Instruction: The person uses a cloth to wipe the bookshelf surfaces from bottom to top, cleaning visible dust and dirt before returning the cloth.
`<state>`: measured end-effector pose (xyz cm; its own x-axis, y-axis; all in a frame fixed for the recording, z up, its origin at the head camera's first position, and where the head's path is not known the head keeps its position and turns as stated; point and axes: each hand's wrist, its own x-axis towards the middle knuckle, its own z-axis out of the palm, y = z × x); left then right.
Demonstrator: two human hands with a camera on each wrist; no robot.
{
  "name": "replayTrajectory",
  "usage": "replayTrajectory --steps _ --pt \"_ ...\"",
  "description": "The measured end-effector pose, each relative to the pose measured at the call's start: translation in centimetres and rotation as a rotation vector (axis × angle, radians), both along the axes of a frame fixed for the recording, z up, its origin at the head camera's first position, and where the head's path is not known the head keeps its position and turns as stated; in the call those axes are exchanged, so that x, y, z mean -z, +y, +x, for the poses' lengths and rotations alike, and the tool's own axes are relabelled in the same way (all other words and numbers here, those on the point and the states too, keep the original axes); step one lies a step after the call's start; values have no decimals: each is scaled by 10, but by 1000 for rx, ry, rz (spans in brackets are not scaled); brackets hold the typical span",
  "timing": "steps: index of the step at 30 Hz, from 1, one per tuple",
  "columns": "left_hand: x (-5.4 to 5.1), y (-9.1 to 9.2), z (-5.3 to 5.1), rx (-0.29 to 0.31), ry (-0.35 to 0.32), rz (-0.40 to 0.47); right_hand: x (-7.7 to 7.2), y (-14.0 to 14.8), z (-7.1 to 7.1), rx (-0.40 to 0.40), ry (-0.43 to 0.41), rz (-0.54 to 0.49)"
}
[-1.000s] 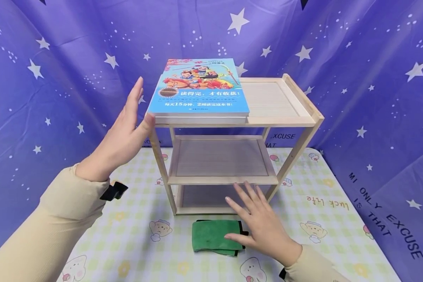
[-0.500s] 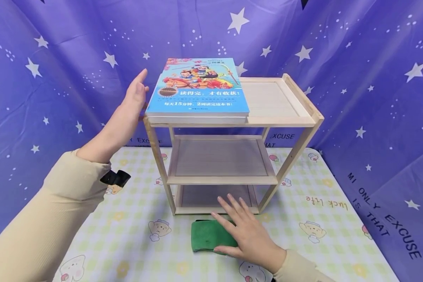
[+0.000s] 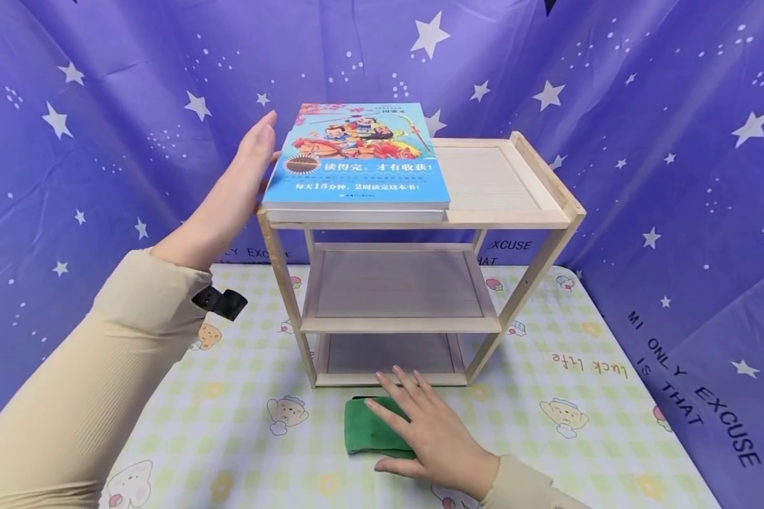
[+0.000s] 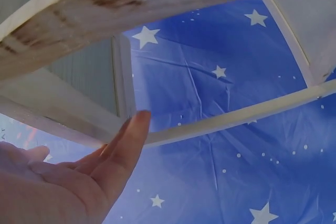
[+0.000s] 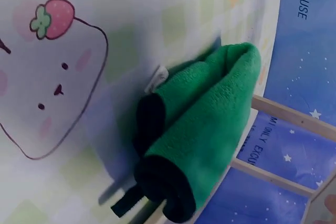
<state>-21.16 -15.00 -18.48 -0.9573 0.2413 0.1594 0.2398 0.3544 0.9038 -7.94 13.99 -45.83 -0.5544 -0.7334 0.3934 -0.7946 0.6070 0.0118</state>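
My left hand (image 3: pixel 238 180) is raised at the left end of a pale wooden three-tier shelf (image 3: pixel 496 177), fingers extended beside the top tier. In the left wrist view its fingers (image 4: pixel 123 150) lie against or very near the wooden frame (image 4: pixel 220 121); contact is unclear. Two stacked books (image 3: pixel 356 191) lie on the left part of the top tier, the upper one with a blue illustrated cover. My right hand (image 3: pixel 436 438), fingers spread, hovers over or rests on a folded green cloth (image 3: pixel 369 428), hiding its right part. Black edging and a loop show on the cloth (image 5: pixel 210 114) in the right wrist view.
The shelf's middle tier (image 3: pixel 397 283) and bottom tier (image 3: pixel 388 357) are below the books. A checked tablecloth (image 3: pixel 535 466) with cartoon prints covers the table. Behind hangs a purple star-printed curtain (image 3: pixel 165 56).
My left hand has moved up and inward along the shelf's left end, turning edge-on. The right hand has moved left and down over the green cloth. Books and shelf stay in place.
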Motion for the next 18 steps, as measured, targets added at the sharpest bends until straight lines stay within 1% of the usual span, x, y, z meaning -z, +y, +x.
replayTrajectory --steps 6,8,10,14,18 --pt "-3 4 -10 -41 -63 36 10 -2 -1 -15 -27 17" --pt "-4 4 -13 -49 -86 22 14 -2 -1 -27 -42 26" --pt "-4 4 -15 -49 -103 -15 18 -2 -2 -38 -67 44" --pt "-4 1 -17 -13 -119 -67 26 0 -2 -57 -124 99" --pt "-4 -2 -17 22 -116 -63 34 1 -3 -70 -178 151"
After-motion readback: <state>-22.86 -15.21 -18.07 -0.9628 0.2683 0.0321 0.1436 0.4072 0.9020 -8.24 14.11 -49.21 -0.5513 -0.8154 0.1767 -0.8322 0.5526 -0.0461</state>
